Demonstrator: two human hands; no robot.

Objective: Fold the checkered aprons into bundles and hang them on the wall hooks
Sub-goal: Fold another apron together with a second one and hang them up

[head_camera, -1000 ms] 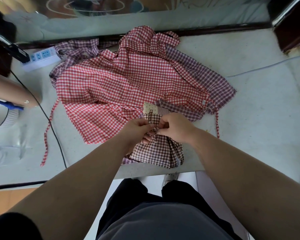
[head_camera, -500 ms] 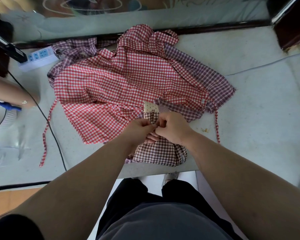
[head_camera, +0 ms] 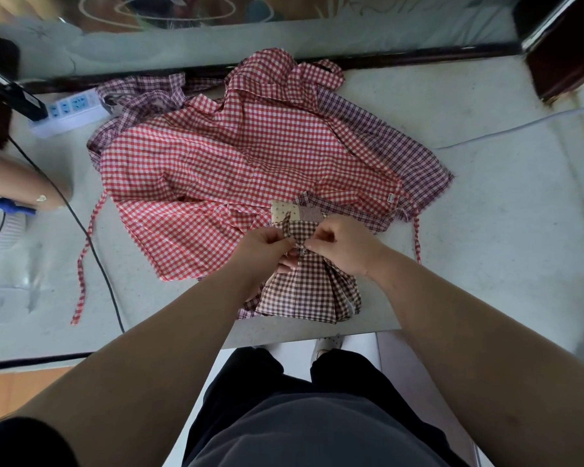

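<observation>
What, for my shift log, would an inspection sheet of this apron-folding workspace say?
Surface: pale, mottled counter.
Job's things: brown checkered apron gathered into a bundle at the near edge; red checkered apron spread out behind it, lying over a purple checkered apron. No wall hooks in view.
Clutter: blue-handled item at the left edge, unclear what.
Grippers: left hand and right hand both pinch the top of the brown bundle.
Cables: white power strip at back left; black cable crosses the counter's left side; thin white cable on the right.
Surroundings: reflective panel behind the counter; another person's arm at far left.
</observation>
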